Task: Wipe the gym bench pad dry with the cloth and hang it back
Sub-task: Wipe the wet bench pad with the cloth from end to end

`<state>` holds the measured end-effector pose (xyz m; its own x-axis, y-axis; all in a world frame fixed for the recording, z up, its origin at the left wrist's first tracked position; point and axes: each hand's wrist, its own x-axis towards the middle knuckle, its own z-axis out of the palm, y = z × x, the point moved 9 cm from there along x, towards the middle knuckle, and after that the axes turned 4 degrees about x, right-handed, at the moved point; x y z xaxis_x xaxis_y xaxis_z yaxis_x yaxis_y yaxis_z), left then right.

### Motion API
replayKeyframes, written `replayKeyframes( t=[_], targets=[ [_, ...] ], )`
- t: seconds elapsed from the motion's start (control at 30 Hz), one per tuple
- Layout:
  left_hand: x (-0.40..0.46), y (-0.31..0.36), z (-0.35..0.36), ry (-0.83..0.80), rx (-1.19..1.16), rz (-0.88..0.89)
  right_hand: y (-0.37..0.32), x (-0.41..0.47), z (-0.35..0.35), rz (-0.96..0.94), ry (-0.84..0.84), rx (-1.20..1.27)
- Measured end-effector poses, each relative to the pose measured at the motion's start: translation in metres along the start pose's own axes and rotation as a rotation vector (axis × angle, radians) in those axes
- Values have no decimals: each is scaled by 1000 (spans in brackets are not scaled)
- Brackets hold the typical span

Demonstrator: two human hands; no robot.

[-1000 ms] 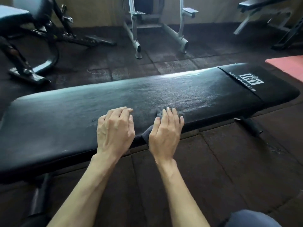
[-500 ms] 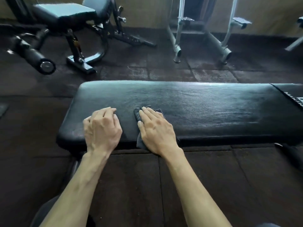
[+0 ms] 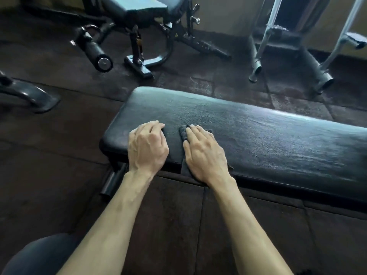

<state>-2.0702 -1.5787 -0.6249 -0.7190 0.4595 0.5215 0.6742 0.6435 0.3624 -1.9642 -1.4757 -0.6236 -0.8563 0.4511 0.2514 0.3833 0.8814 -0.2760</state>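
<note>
The black gym bench pad (image 3: pixel 268 135) runs from the middle of the view out past the right edge, and its far side shines with wet streaks. My right hand (image 3: pixel 204 153) presses flat on a dark grey cloth (image 3: pixel 183 133) at the pad's near edge, close to its left end. Only the cloth's edges show around the fingers and below the palm. My left hand (image 3: pixel 148 145) rests palm down on the bare pad just left of the cloth, fingers curled, holding nothing.
An adjustable black bench (image 3: pixel 139 14) with a padded roller (image 3: pixel 95 52) stands behind on the dark rubber floor. A grey metal rack (image 3: pixel 264 42) stands at the back right. A curved machine foot (image 3: pixel 29 96) lies at the left. My knee (image 3: pixel 39 255) shows at bottom left.
Both hands and the cloth have slid left along the pad toward its left end. The view has swung left, so the pad's logo end is out of sight.
</note>
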Motion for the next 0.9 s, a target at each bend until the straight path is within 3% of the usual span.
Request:
replayKeyframes(
  t=[0.07,0.17,0.23,0.33,0.43,0.5,0.57,0.7,0.9],
  targets=[
    [-2,-3,-3,2,-39,-36,0,-1,0,-42,-46,108],
    [-6,5,-7,-1,-129,-102,20,7,-11,58,-168,560],
    [-13,28,-11,-14,-170,-82,45,6,-35,109,-50,663],
    [-21,84,-3,-117,-179,59,91,-11,-58,144,143,472],
    [-28,126,29,-280,-52,141,123,-39,-57,165,188,263],
    [-37,135,44,-288,86,158,131,-53,-54,136,212,187],
    [-52,139,44,-200,201,186,132,-61,-49,109,224,149],
    [-87,150,35,-15,216,125,132,-60,-46,92,234,137],
    [-96,140,11,210,-107,113,127,-62,-47,98,247,88]
  ],
)
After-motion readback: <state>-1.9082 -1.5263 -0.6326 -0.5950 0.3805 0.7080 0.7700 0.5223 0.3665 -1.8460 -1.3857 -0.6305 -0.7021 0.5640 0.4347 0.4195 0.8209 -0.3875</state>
